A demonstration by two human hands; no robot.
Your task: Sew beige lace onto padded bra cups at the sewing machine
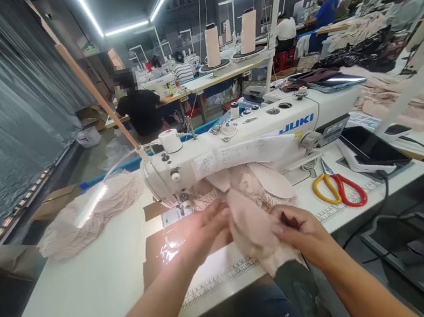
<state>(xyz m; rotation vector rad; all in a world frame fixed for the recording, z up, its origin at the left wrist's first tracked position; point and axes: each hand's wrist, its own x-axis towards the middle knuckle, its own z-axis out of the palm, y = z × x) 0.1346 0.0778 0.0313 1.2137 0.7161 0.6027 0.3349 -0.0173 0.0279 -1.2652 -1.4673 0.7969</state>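
Both hands are at a pale pink fabric piece [251, 217] in front of the sewing machine [249, 135]. My right hand [300, 225] pinches its right edge between thumb and fingers. At its left edge is my left hand [211, 227], fingers stretched and close together, touching the cloth; whether they grip it is blurred. Lace-trimmed pink pieces [269, 184] lie behind, under the machine arm. The needle area [182, 202] is left of the cloth, apart from it. Lower down, the cloth hangs over the table edge beside a dark green piece [298, 285].
Scissors [338, 191] with yellow and red handles lie right of the cloth. A heap of pale fabric [91, 215] sits on the left of the table [67, 293]. A phone [336, 83] rests on the machine's top. Thread cones [212, 46] stand behind. Other people work farther back.
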